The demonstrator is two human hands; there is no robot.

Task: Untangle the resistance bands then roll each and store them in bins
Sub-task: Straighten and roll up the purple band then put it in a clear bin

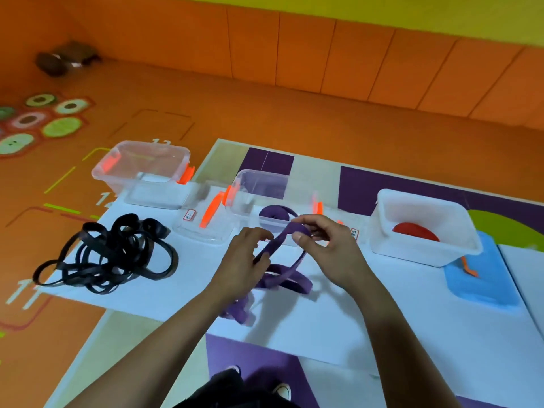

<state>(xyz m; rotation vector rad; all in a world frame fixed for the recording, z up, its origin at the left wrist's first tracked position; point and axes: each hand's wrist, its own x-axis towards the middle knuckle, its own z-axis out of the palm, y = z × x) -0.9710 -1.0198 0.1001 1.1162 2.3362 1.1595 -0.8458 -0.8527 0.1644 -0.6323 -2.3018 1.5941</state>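
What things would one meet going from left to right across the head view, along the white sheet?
Black bands → left hand → right hand, both holding the purple band → white bin with a red roll → blue lid.

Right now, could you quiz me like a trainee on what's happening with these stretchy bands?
1. True or false: the black bands are already rolled up.
2. Which band do the left hand and right hand hold? A red, B purple band, C black.
3. Fill in: the white bin holds a rolled ____ band.

Key: 1 false, they lie in a tangled heap; 2 B; 3 red.
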